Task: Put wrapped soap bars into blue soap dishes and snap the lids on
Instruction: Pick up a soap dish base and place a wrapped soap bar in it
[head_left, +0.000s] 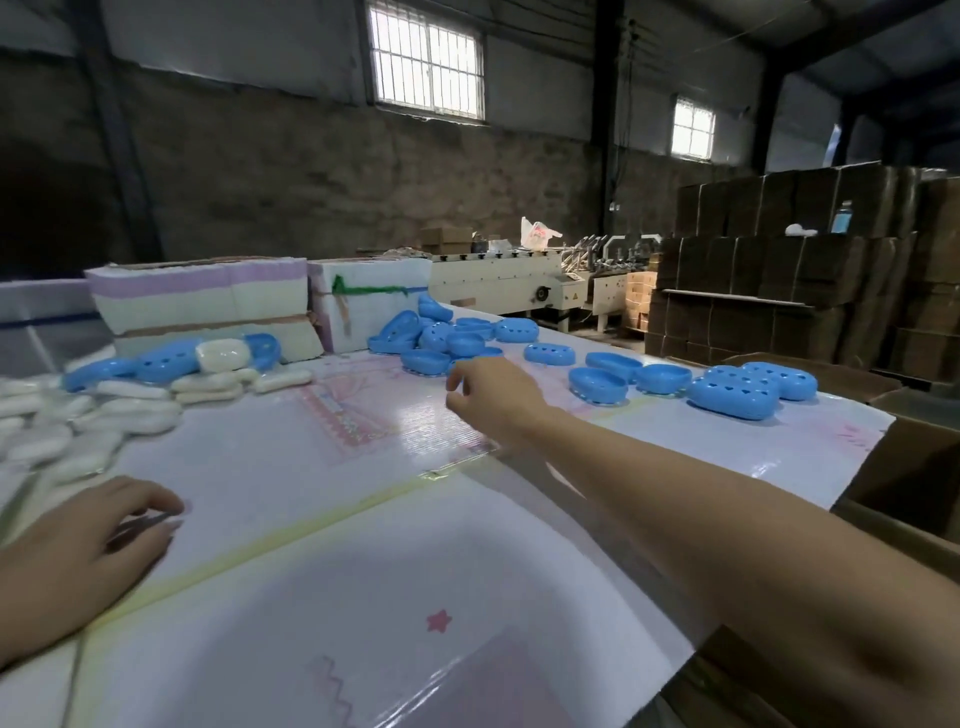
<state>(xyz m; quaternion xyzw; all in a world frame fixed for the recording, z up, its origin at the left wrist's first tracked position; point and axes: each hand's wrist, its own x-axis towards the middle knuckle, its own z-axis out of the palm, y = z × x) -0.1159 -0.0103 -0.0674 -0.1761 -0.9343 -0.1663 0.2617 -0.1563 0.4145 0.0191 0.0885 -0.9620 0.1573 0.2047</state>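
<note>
Big glossy table (363, 597) ahead, wrapped soap bars (78, 421) heaped far left, loose blue soap dishes (447, 338) piled beyond my reach. A few closed dishes (748, 389) sit right, so plenty left. My right hand (493, 400) reaches out, fingers loosely curled, holding nothing; left hand (88, 545) rests on the table, empty.

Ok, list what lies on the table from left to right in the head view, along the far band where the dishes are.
Pile of wrapped soap bars → blue lids with a soap bar on top → heap of blue dish parts → right hand → open blue dishes → closed blue soap dishes.
</note>
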